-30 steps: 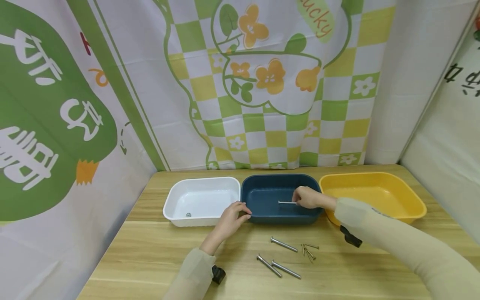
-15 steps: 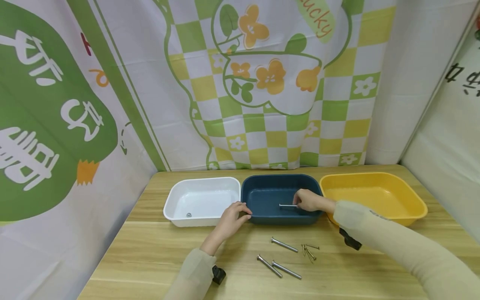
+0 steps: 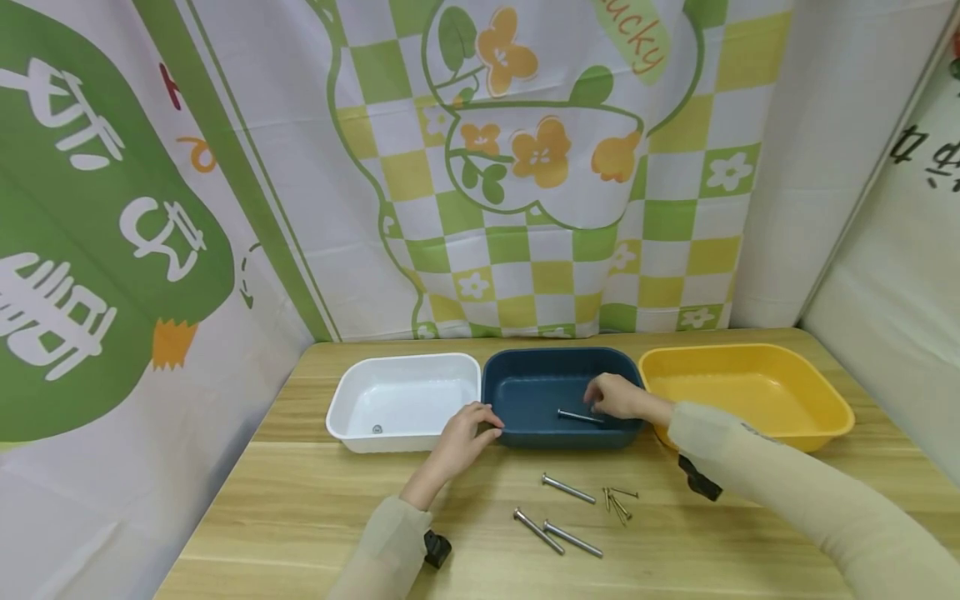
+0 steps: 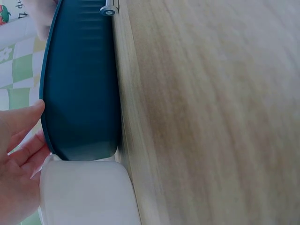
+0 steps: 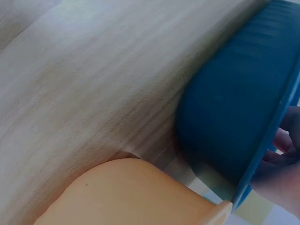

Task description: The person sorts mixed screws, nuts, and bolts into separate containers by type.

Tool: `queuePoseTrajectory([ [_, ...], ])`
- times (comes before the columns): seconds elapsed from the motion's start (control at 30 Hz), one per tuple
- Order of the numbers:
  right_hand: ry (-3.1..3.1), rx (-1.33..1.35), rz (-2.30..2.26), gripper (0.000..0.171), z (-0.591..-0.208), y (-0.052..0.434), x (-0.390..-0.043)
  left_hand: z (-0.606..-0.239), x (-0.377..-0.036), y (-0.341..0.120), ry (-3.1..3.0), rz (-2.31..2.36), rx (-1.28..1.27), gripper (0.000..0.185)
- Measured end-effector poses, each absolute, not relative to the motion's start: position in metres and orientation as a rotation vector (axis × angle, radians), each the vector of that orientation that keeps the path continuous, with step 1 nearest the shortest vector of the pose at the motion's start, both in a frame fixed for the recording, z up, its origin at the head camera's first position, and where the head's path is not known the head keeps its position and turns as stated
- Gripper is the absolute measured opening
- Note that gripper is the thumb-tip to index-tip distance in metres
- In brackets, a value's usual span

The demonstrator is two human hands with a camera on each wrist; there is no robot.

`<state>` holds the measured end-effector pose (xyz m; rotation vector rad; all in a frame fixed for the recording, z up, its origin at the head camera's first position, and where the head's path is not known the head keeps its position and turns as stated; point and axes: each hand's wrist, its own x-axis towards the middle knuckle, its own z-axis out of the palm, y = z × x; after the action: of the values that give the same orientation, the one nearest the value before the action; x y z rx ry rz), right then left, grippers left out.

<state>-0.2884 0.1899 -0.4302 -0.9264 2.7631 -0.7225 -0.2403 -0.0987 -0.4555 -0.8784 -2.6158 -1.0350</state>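
Note:
A silver bolt lies inside the dark blue plastic bin, slanting toward its front right. Just above the bolt's right end is my right hand, fingers bent loosely downward and parted from it. In the right wrist view its fingers show partly behind the bin's rim. My left hand holds the bin's front left corner, thumb and fingers at the rim. The left wrist view shows the thumb touching that rim and the other fingers partly hidden behind it.
A white bin with a small metal piece inside stands left of the blue one. On the right is a yellow bin. Three thick bolts and several small brass-coloured screws lie in front on the wooden table.
The bolt has left my right fingers and now rests in the blue bin, turned to a slant. The right hand dipped slightly, then rose a little. My left hand has stayed put.

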Motion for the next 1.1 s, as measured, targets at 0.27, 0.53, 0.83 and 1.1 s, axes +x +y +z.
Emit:
queuePoseTrajectory([
  [0.27, 2.766, -0.822, -0.83, 0.014, -0.412, 0.187, -0.28, -0.455, -0.24, -0.099, -2.63, -1.039, -0.879, 0.009],
  [0.53, 2.708, -0.828, -0.933, 0.015, -0.4, 0.187, -0.269, -0.455, -0.241, -0.099, -2.638, -1.045, -0.875, 0.009],
  [0.83, 2.582, -0.808, -1.055, 0.017, -0.392, 0.183, -0.251, -0.455, -0.24, -0.099, -2.634, -1.041, -0.873, 0.008],
  [1.1, 2.524, -0.901, -1.108, 0.016, -0.388, 0.181, -0.237, -0.454, -0.239, -0.099, -2.63, -1.039, -0.871, 0.008],
])
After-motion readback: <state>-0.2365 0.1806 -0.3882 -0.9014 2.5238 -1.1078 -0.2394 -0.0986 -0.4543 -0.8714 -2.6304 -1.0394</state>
